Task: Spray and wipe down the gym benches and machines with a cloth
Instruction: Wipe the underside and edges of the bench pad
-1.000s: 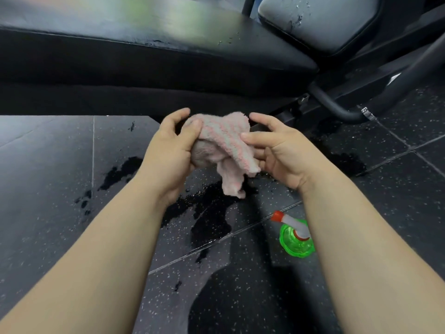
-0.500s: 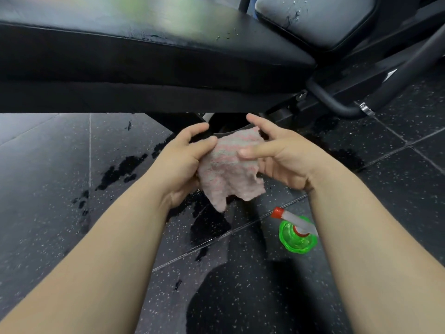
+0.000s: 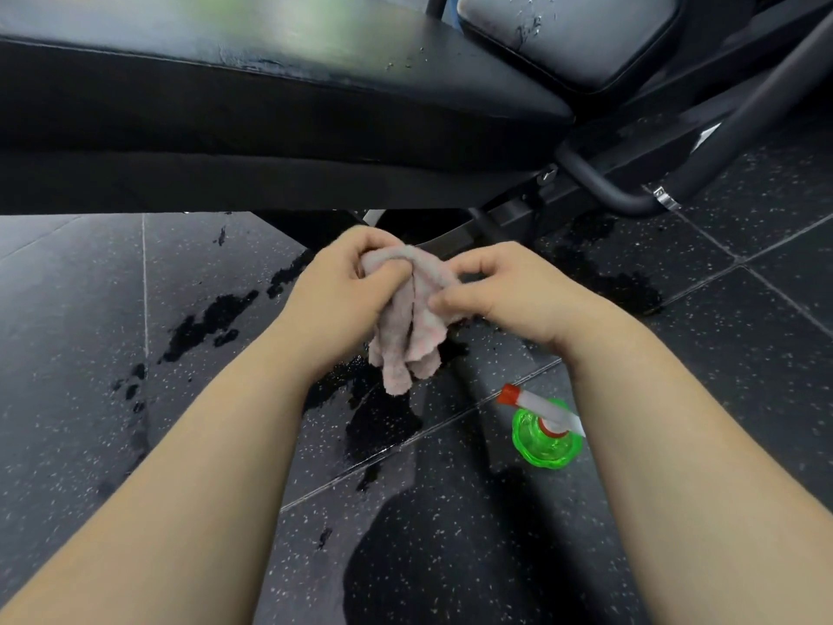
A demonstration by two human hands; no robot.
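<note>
Cloth (image 3: 410,327): pinkish, faintly striped, bunched into a loose wad. It is held in the air above the floor, just in front of the bench's near edge, and its lower end hangs free.

Left hand (image 3: 342,295): my fingers curl over the top of the cloth and the thumb presses into its left fold. This is a firm grip.

Right hand (image 3: 509,295): thumb and forefinger pinch the cloth's right side, and the other fingers are curled behind it. Both forearms are bare.

Spray bottle (image 3: 543,437): green body, white head, red nozzle pointing left. It stands upright on the floor just beside my right forearm, which hides part of it. Neither hand touches it.

Floor (image 3: 90,309): dark tiles speckled with white, with seams running diagonally. Wet patches (image 3: 207,322) lie left of my left hand, directly beneath the cloth, and further right near the frame's foot.

Bench pad (image 3: 270,97): long, black and glossy, spanning the top of the view. There are scattered droplets near its right end and a blurred green reflection on its surface.

Second pad (image 3: 568,33): upper right, greyer in this light, with droplets on its face.

Frame (image 3: 743,115): black metal tubing that runs down from the right, curves under the pads and meets the floor behind my hands.
</note>
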